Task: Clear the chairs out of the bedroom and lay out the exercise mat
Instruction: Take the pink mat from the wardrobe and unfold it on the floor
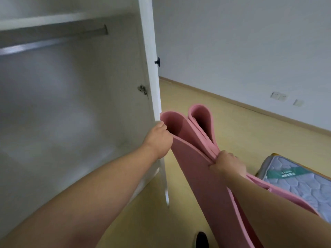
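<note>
A pink foam exercise mat [200, 169], folded into several loose layers, hangs in the air in front of me beside the wardrobe. My left hand [158, 140] grips the mat's outer fold at its upper left, close to the wardrobe door's edge. My right hand [228, 164] pinches several layers together lower and to the right. The mat's lower end runs down past my right forearm. No chairs are in view.
An open white wardrobe [71, 104] with a hanging rail fills the left; its door [152, 77] with a black knob stands edge-on by my left hand. A bare mattress [297, 179] lies at the lower right. Yellow floor [223, 126] stretches to the wall; my shoe [201, 239] shows below.
</note>
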Available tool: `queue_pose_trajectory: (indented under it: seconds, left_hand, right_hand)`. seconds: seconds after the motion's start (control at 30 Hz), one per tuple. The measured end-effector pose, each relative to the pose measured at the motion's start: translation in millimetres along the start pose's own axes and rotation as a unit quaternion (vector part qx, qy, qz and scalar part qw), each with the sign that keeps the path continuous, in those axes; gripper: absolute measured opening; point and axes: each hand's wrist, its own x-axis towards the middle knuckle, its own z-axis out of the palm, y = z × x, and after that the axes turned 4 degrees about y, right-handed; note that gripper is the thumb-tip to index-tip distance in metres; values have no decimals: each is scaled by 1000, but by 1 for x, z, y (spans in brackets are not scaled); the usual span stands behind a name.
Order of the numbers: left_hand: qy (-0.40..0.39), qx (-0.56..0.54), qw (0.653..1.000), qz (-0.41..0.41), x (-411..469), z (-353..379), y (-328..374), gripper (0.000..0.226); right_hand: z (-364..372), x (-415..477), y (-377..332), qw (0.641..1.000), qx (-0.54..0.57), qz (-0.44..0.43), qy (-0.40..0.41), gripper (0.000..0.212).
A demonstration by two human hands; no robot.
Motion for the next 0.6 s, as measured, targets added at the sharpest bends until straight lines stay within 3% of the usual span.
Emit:
queue_pose_trajectory:
  seconds: [0.13,0.6]
  left_hand:
    - [-49,-37,997,-53,-51,28,-23,27]
    - [-18,-123,982,-145,-203,64,-29,37]
  right_hand:
    - [7,-40,-27,1000,-8,-15,1,37]
    - [42,-109,-119,995,-32,-87,-22,30]
